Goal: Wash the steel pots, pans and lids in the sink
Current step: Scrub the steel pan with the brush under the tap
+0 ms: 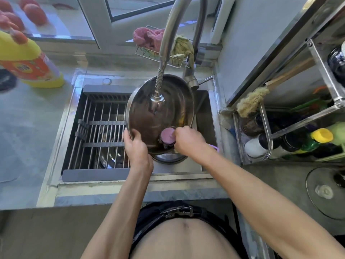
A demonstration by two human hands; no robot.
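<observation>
Glossy steel pan, shiny metal faucet, matt pink scrubber, bristly wooden-handled brush.

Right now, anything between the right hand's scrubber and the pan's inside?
Nothing visible. The right hand holds the pink scrubber against the pan near its lower rim; the faucet head hangs higher up, clear of it.

Over the sink, the left hand grips the near rim of a tilted steel pan, thumb inside, while the right hand holds a pink scrubber against the pan's inner wall. The tap hangs just in front of the pan's hollow, a rack spans the sink's left half, and another steel pot sits below the pan. A yellow bottle stands on the counter at left, and cloths lie in a wire basket behind the tap.
</observation>
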